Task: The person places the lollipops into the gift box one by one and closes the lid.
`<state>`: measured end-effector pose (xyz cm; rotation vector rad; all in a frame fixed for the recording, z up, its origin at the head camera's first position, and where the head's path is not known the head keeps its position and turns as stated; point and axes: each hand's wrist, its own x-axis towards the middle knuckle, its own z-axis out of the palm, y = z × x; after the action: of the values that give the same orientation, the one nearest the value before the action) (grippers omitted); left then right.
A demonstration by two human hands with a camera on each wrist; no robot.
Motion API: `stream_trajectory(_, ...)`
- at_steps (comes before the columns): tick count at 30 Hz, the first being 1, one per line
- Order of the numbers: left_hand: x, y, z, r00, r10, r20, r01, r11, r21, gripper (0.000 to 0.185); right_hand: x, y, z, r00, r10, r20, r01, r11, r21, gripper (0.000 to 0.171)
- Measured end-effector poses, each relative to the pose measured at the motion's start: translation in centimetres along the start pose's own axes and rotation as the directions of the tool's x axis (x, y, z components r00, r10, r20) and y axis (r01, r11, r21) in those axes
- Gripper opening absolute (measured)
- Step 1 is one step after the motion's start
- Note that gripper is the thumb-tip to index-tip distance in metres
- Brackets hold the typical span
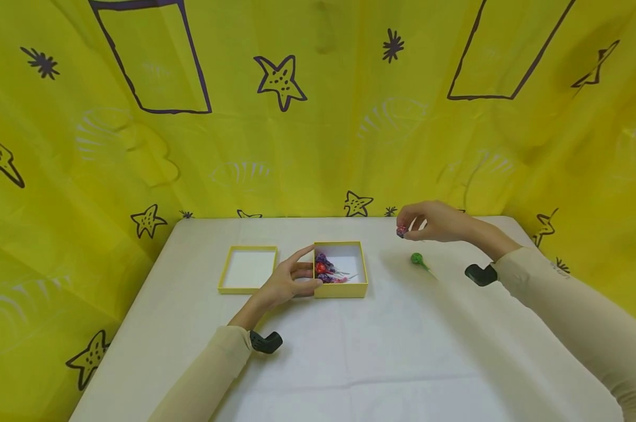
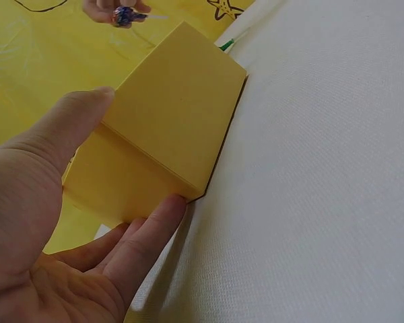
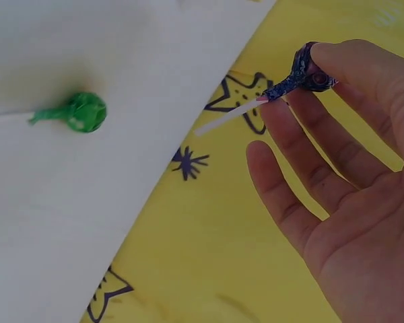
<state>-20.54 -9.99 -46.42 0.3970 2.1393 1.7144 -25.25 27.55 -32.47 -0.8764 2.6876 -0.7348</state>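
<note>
My left hand (image 1: 292,280) holds the left side of a small open yellow box (image 1: 356,288), thumb and fingers (image 2: 151,229) bracketing its near corner (image 2: 168,134). Inside lie several purple and red wrapped lollipops (image 1: 324,269). My right hand (image 1: 428,221) hovers above the table to the right of the box and pinches a purple-wrapped lollipop (image 1: 401,232) by its head (image 3: 303,70), the white stick pointing away from the fingers. A green-wrapped lollipop (image 1: 417,258) (image 3: 81,112) lies on the white table below that hand.
The box's yellow lid (image 1: 247,268) lies upturned just left of my left hand. A white cloth covers the table (image 1: 381,351). Yellow fabric printed with stars (image 1: 281,79) hangs close behind and at both sides.
</note>
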Motion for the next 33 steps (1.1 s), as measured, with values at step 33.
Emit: stream_trajectory(33, 0.3, -0.2, 0.1, 1.000, -0.010, -0.010, 0.010, 1.000, -0.020, 0.088, 6.6, -4.2, 4.5, 0.989, -0.150, -0.006, 0.150, 0.985, 0.088, 0.020)
